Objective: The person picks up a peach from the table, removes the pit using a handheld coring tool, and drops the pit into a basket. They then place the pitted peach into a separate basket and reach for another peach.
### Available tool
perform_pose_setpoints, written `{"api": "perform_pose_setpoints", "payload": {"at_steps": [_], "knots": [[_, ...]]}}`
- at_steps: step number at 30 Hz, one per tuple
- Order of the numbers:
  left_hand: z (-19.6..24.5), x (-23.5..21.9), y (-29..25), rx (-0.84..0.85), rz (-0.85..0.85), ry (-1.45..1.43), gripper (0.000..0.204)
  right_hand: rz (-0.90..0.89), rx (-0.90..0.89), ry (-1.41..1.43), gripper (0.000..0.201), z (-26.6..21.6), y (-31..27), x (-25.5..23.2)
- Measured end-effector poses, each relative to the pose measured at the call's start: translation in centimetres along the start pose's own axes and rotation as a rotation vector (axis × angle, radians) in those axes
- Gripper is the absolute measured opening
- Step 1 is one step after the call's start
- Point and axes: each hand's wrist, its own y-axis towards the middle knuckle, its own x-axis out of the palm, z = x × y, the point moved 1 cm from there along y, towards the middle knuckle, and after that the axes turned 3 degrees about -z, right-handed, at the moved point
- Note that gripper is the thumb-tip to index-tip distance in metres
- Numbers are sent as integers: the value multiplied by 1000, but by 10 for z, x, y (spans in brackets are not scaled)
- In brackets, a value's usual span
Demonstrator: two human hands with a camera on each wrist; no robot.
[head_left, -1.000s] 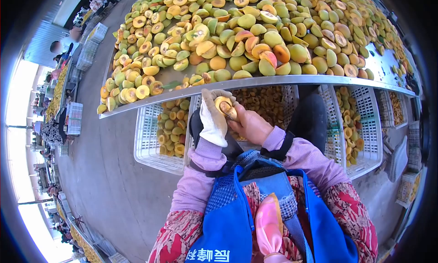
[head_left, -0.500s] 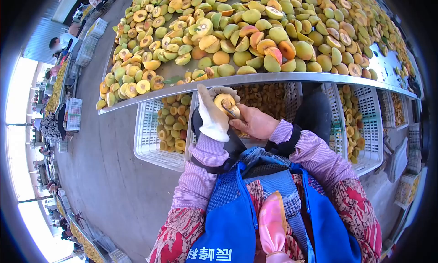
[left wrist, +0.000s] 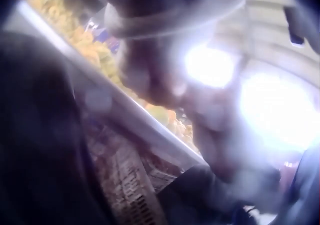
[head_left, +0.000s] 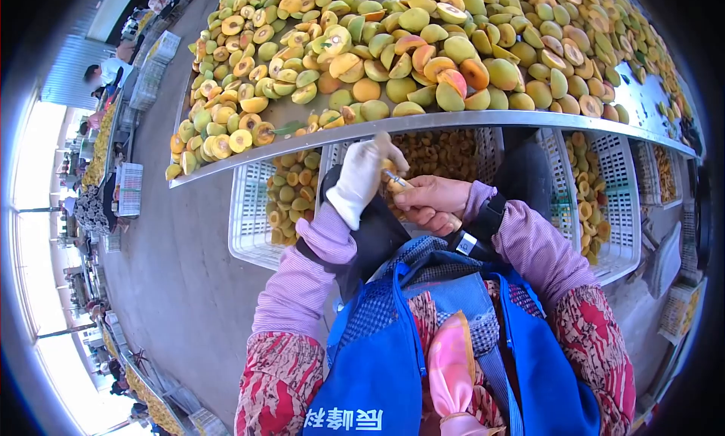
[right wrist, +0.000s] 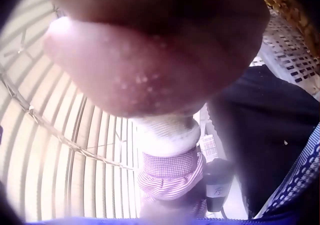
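Note:
My left hand [head_left: 361, 177], in a white glove with a tan palm, holds a piece of yellow-orange stone fruit [head_left: 388, 166] that its fingers largely hide. My bare right hand [head_left: 434, 200] grips a slim tool [head_left: 398, 181] with a metal working end and a pale handle; the metal end points at the fruit. Both hands are close together below the front edge of the metal table. In the right wrist view the bare hand [right wrist: 150, 70] fills the top, with the glove's cuff [right wrist: 167, 135] behind it. The left wrist view is dark and blurred.
Halved yellow-green fruit [head_left: 362, 66] is heaped on the metal table [head_left: 423, 123]. Beneath its edge stand white slotted crates of fruit, one at left [head_left: 253, 224], one at right [head_left: 623, 202], another between the knees. Other people and tables line the far left.
The left hand has turned over, so its back now shows and the fruit's cut face is hidden. The right hand has drawn slightly right and its tool shows more.

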Motion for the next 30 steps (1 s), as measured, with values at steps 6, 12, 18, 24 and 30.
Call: {"api": "perform_pose_setpoints", "payload": {"at_steps": [6,12,18,24,30], "knots": [[8,24,2,160,51,-21,64,-259,-105,143,24,15,-11,-14],[17,53,2,-282,271,-911,52,-557,-238,303,30,28,-9,-21],[-9,-40,-27,-206,638,-306,37,292,-292,156,25,37,-5,-38],[-37,-167,-8,-445,655,1168,34,599,221,-1274,32,75,38,-68],[-90,-181,116,-626,648,873,74,783,66,-1133,43,72,49,-93]]}}
